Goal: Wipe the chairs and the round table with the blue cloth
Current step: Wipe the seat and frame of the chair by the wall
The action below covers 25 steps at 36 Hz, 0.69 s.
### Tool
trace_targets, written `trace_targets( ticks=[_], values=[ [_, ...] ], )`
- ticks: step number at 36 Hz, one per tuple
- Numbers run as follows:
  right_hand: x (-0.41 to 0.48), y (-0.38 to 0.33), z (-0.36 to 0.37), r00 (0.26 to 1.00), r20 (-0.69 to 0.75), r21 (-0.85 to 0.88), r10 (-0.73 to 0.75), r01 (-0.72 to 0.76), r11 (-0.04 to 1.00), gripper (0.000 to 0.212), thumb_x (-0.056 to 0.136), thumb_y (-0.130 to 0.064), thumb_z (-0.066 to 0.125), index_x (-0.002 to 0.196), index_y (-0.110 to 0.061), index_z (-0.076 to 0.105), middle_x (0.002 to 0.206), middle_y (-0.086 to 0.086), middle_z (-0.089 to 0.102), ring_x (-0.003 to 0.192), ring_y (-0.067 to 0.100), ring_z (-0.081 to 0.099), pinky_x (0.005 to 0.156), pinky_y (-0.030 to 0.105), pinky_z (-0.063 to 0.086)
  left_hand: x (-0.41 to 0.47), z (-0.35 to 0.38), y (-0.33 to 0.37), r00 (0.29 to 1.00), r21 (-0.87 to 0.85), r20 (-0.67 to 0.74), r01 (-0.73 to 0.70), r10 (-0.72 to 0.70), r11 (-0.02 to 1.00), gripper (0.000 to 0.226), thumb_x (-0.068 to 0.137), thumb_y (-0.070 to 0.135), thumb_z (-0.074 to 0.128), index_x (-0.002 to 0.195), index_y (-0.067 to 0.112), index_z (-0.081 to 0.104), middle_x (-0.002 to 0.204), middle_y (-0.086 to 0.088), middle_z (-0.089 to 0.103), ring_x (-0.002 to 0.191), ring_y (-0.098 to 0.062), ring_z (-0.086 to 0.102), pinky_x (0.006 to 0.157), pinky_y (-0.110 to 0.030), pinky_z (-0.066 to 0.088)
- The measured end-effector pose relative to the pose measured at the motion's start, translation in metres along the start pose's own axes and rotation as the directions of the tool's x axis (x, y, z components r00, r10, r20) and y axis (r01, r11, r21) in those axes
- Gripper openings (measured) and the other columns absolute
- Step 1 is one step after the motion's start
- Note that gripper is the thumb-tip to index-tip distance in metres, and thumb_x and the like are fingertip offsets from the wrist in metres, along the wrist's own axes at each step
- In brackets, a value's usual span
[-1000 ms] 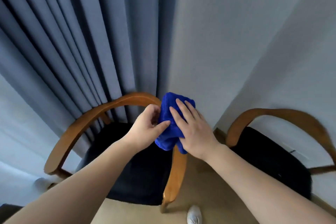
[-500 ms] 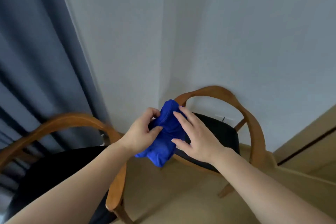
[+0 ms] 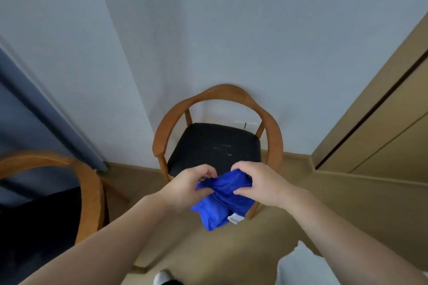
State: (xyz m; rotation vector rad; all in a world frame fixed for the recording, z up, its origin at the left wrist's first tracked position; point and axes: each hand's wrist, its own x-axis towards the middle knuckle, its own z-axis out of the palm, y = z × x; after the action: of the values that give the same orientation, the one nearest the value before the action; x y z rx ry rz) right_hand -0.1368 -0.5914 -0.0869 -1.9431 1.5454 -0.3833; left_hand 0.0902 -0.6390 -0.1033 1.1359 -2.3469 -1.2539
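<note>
The blue cloth (image 3: 222,201) hangs bunched between both hands, a white tag showing at its lower edge. My left hand (image 3: 188,186) pinches its left side and my right hand (image 3: 257,183) grips its upper right. Both hands hover in front of a wooden chair (image 3: 274,136) with a curved backrest and a black seat, which stands in the wall corner. A second wooden chair (image 3: 90,183) with a dark seat sits at the left edge, partly cut off. The round table is not in view.
A grey curtain (image 3: 34,109) hangs at the left beside the white wall (image 3: 254,30). A tan wooden door or cabinet front (image 3: 382,127) fills the right side. Beige floor (image 3: 208,252) lies below, with a white shoe tip (image 3: 162,277) at the bottom.
The view has swung right, from the curtain-side chair to the corner chair. Both hands dropped lower and now bunch the cloth with curled fingers; the right hand's fingers lay flat on it before.
</note>
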Motion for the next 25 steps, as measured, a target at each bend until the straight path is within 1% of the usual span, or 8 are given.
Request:
trace_targets(
  ticks=[4, 6, 8, 11, 15, 18, 21, 25],
  values=[
    [0.007, 0.021, -0.003, 0.999, -0.006, -0.076, 0.035, -0.035, 0.996, 0.032, 0.083, -0.017, 0.067, 0.111, -0.027, 0.058, 0.101, -0.018, 0.058, 0.088, 0.005, 0.057, 0.078, 0.021, 0.049, 0.021, -0.002, -0.013, 0.997, 0.004, -0.042, 0.06, -0.06, 0.998, 0.024, 0.088, 0.01, 0.062, 0.103, 0.028, 0.059, 0.103, 0.011, 0.062, 0.095, 0.005, 0.058, 0.081, -0.014, 0.05],
    [0.015, 0.031, -0.003, 0.998, 0.007, -0.125, 0.056, -0.055, 0.991, 0.033, 0.083, -0.017, 0.065, 0.113, -0.027, 0.057, 0.102, -0.02, 0.054, 0.09, 0.006, 0.056, 0.08, 0.022, 0.048, 0.031, -0.008, -0.024, 0.995, 0.024, -0.065, 0.074, -0.072, 0.997, 0.023, 0.089, 0.01, 0.06, 0.102, 0.03, 0.059, 0.101, 0.01, 0.062, 0.093, 0.004, 0.059, 0.081, -0.016, 0.05],
    [0.025, 0.041, -0.006, 0.996, 0.023, -0.165, 0.083, -0.078, 0.983, 0.034, 0.084, -0.018, 0.065, 0.115, -0.028, 0.056, 0.103, -0.02, 0.053, 0.091, 0.006, 0.056, 0.081, 0.024, 0.048, 0.041, -0.016, -0.036, 0.993, 0.045, -0.082, 0.092, -0.088, 0.995, 0.025, 0.091, 0.012, 0.059, 0.1, 0.034, 0.059, 0.1, 0.013, 0.061, 0.094, 0.002, 0.059, 0.082, -0.018, 0.051],
    [0.047, 0.053, -0.013, 0.991, 0.027, -0.206, 0.13, -0.122, 0.971, 0.037, 0.086, -0.02, 0.066, 0.121, -0.027, 0.055, 0.111, -0.015, 0.056, 0.094, 0.007, 0.056, 0.084, 0.023, 0.048, 0.057, -0.027, -0.057, 0.986, 0.049, -0.118, 0.125, -0.118, 0.991, 0.029, 0.092, 0.014, 0.056, 0.097, 0.042, 0.056, 0.1, 0.017, 0.06, 0.096, -0.001, 0.059, 0.082, -0.017, 0.051],
    [0.092, 0.062, -0.02, 0.986, 0.033, -0.245, 0.165, -0.152, 0.958, 0.04, 0.087, -0.021, 0.066, 0.125, -0.026, 0.054, 0.116, -0.012, 0.057, 0.096, 0.006, 0.055, 0.083, 0.02, 0.045, 0.082, -0.047, -0.089, 0.981, 0.04, -0.13, 0.148, -0.142, 0.988, 0.029, 0.092, 0.014, 0.056, 0.098, 0.042, 0.056, 0.101, 0.017, 0.06, 0.098, -0.004, 0.059, 0.083, -0.015, 0.05],
    [0.132, 0.065, -0.022, 0.982, 0.031, -0.262, 0.184, -0.17, 0.95, 0.043, 0.087, -0.024, 0.068, 0.126, -0.027, 0.052, 0.117, -0.012, 0.058, 0.099, 0.006, 0.056, 0.086, 0.021, 0.047, 0.104, -0.066, -0.114, 0.979, 0.053, -0.119, 0.172, -0.165, 0.984, 0.031, 0.092, 0.014, 0.056, 0.099, 0.044, 0.054, 0.102, 0.019, 0.059, 0.098, -0.003, 0.059, 0.083, -0.014, 0.05],
    [0.176, 0.066, -0.022, 0.977, 0.029, -0.26, 0.212, -0.198, 0.945, 0.044, 0.085, -0.026, 0.07, 0.126, -0.027, 0.053, 0.117, -0.012, 0.058, 0.1, 0.007, 0.056, 0.087, 0.021, 0.047, 0.125, -0.088, -0.137, 0.972, 0.073, -0.13, 0.205, -0.195, 0.976, 0.028, 0.093, 0.015, 0.055, 0.104, 0.041, 0.055, 0.104, 0.019, 0.058, 0.097, -0.002, 0.058, 0.084, -0.013, 0.05],
    [0.235, 0.07, -0.019, 0.969, 0.032, -0.27, 0.245, -0.228, 0.936, 0.042, 0.085, -0.028, 0.07, 0.123, -0.027, 0.053, 0.112, -0.01, 0.059, 0.096, 0.007, 0.057, 0.085, 0.021, 0.047, 0.15, -0.119, -0.173, 0.946, 0.085, -0.167, 0.293, -0.276, 0.952, 0.025, 0.094, 0.016, 0.054, 0.111, 0.033, 0.056, 0.105, 0.014, 0.058, 0.096, -0.007, 0.058, 0.085, -0.014, 0.047]
  ],
)
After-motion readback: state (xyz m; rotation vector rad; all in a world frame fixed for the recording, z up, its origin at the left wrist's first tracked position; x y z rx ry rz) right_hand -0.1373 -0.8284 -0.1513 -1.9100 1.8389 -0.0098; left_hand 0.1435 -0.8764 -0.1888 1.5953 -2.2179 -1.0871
